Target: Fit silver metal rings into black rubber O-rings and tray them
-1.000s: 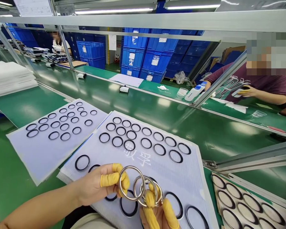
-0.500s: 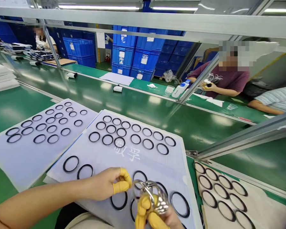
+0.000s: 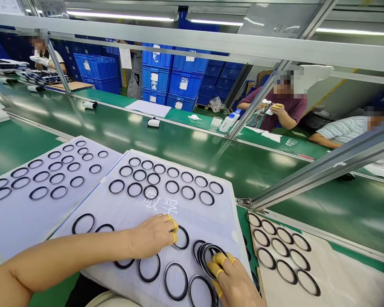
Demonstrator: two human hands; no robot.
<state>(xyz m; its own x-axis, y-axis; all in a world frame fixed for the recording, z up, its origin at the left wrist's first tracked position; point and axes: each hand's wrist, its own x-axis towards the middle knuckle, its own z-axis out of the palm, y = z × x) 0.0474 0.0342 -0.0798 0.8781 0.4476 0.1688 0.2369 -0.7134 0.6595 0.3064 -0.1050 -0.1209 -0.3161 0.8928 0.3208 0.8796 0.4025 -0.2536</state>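
Observation:
My left hand (image 3: 152, 236), in yellow finger cots, rests with bunched fingertips on the white printed sheet (image 3: 92, 204). It is beside one black O-ring (image 3: 181, 237) and holds nothing I can see. My right hand (image 3: 235, 281), also in yellow cots, presses a small stack of rings (image 3: 209, 261) low against the sheet. Many black rings lie spaced in rows across the sheet, including one ring (image 3: 176, 281) between my hands. My left forearm hides part of the sheet.
A second ringed sheet (image 3: 28, 213) lies to the left, and a pale ringed sheet (image 3: 320, 273) lies to the right. Beyond them run a green conveyor belt (image 3: 192, 149) and a metal rail (image 3: 323, 166). Seated co-workers (image 3: 284, 106) and blue crates (image 3: 166, 81) stand farther off.
The rings once held up between my hands are now lower, against the sheet under my right fingers. My left hand has moved off them, and the view has swung slightly.

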